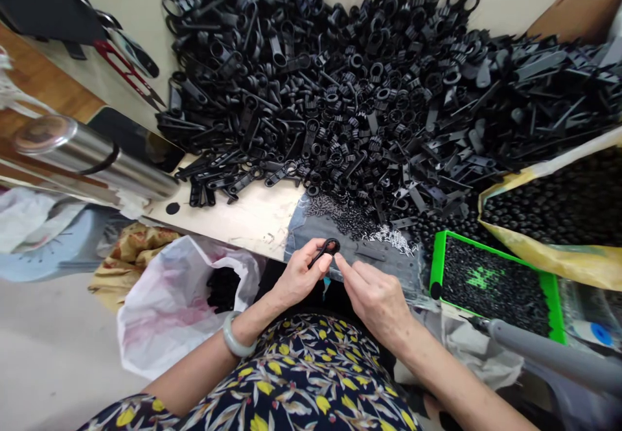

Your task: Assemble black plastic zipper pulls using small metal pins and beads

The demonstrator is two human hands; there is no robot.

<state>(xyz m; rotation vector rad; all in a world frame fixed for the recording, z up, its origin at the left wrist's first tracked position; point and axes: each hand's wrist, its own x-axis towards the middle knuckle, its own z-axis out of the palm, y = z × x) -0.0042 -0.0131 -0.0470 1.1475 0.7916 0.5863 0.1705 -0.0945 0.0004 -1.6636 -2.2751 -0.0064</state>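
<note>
Low over the table's front edge, my left hand (299, 279) pinches a black plastic part with a ring-shaped end (331, 244) between thumb and fingers. My right hand (376, 295) is closed, its thumb and index fingertip meeting right beside that ring; whatever they hold, if anything, is too small or hidden to make out. Just beyond the hands, small metal pins (396, 240) and tiny dark pieces (335, 214) lie on a grey mat (311, 236). A large heap of black plastic parts (291, 87) rises behind them.
At right stand a green tray (438, 266) of small black bits, a yellow sack (583, 266) of black balls and a grey tool (539, 347). To the left are a steel flask (126, 162), red-handled scissors (126, 71) and a white plastic bag (160, 314) below the table edge.
</note>
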